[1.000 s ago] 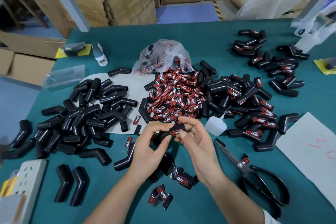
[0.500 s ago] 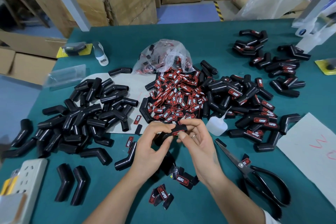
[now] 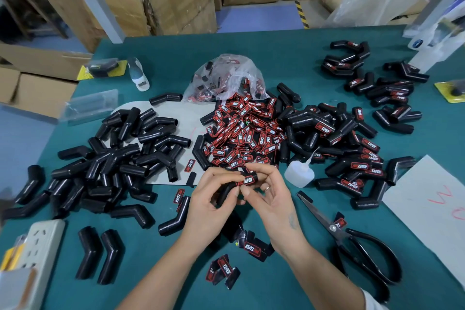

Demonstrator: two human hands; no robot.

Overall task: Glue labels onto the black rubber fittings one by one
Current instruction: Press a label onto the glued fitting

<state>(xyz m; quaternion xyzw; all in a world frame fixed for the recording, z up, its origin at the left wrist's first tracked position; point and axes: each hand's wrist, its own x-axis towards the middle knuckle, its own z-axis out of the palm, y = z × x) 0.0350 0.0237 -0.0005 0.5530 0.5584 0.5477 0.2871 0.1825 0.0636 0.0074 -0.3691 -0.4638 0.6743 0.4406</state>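
black rubber fitting (image 3: 226,190) gripped in left hand (image 3: 208,205); right hand (image 3: 270,199) fingers pinch label (image 3: 247,180) on it.

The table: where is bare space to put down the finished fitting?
Bare green table lies beyond the plastic bag, between the glue bottle and scissors, and at the near edge left of the forearms. The middle is crowded: unlabelled fittings left, label heap, labelled fittings right.
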